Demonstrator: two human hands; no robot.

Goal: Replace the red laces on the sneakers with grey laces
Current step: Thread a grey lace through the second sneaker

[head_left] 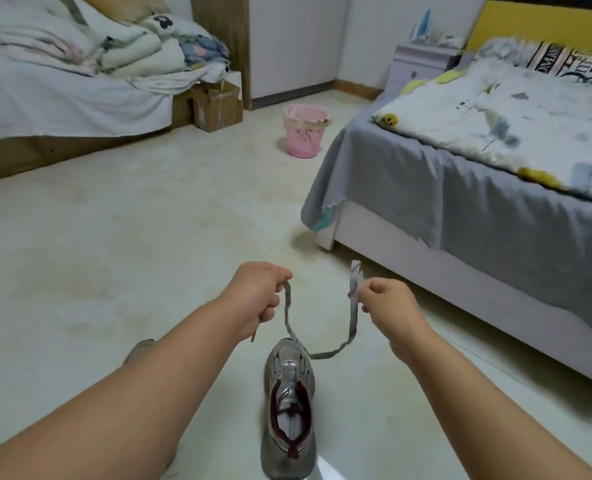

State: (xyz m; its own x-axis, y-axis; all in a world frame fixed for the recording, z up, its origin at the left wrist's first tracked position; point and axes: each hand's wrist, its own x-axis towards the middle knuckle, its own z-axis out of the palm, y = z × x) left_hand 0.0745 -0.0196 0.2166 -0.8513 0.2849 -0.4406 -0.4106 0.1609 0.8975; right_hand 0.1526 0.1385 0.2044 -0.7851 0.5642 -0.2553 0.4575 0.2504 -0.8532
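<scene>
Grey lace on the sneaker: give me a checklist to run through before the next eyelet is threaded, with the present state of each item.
1. Left hand holds one end of the grey lace: ok, fingers curled round it.
2. Right hand holds the other end: ok, pinched near the tip.
3. Lace passes through the toe-end eyelets of the sneaker: ok, both strands rise from there.
4. Both ends equal in length: cannot tell; the left strand is taut, the right sags.
5. Red lace gone from this sneaker: ok, none shows on it.
6. Sneaker stands steady on the floor: ok, upright, toe away from the person.
</scene>
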